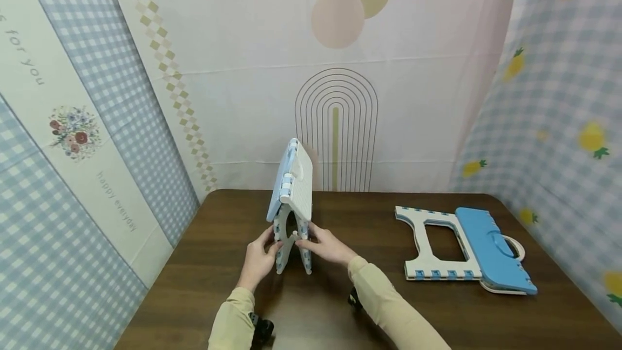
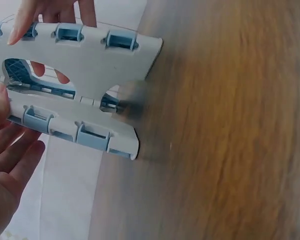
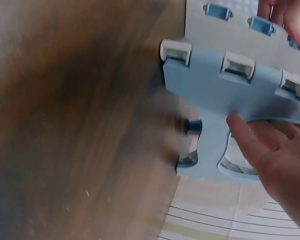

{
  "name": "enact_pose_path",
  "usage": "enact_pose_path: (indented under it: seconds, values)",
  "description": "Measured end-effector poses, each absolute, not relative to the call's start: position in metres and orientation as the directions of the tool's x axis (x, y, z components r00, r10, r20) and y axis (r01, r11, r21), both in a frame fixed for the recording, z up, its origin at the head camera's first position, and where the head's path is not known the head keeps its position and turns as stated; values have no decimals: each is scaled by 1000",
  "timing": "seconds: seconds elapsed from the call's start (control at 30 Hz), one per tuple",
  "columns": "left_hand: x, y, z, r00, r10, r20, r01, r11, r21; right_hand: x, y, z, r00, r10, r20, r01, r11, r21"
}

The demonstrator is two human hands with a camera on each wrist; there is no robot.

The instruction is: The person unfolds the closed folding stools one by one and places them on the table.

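A blue and white folding step stool (image 1: pixel 303 185) stands half folded on the table, its two top halves peaked like a roof. My left hand (image 1: pixel 258 263) grips its left leg panel, thumb on the near edge. On the other side my right hand (image 1: pixel 331 246) holds the right leg panel. The left wrist view shows the white panels of the stool (image 2: pixel 90 65) hinged inward, the left hand's fingers (image 2: pixel 20 170) along the lower one. In the right wrist view the thumb of my right hand (image 3: pixel 277 157) lies against a blue panel (image 3: pixel 205 85), other fingers partly hidden behind.
A second blue and white folding stool (image 1: pixel 493 250) lies flat on the right of the brown table (image 1: pixel 369 296), its handle loop (image 1: pixel 516 247) toward the right edge. Patterned cloth (image 1: pixel 243 107) hangs behind the table and on both sides.
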State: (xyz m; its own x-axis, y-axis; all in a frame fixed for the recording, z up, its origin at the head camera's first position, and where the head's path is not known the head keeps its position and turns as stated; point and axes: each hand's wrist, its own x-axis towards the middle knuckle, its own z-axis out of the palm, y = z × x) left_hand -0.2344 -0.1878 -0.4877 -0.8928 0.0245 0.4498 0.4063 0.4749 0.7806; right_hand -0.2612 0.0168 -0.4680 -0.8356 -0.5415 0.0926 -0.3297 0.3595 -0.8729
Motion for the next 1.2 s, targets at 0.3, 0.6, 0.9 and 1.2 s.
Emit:
enact_pose_path:
  seconds: [0.3,0.6,0.9,1.2]
  values:
    - [-235,-202,-491,-901,4,434,378,495,782,-267,21,-467,-818,-568,95,-382,411,-828]
    - [-237,-217,-489,-904,21,428,373,529,762,-273,29,-465,-802,-584,125,-435,427,-793]
    - [-240,-227,-480,-909,30,417,364,549,753,-277,33,-458,-787,-603,131,-459,430,-778]
    - [-249,-257,-405,-961,231,153,268,630,729,-299,61,-391,-785,-601,-152,-444,717,-538]
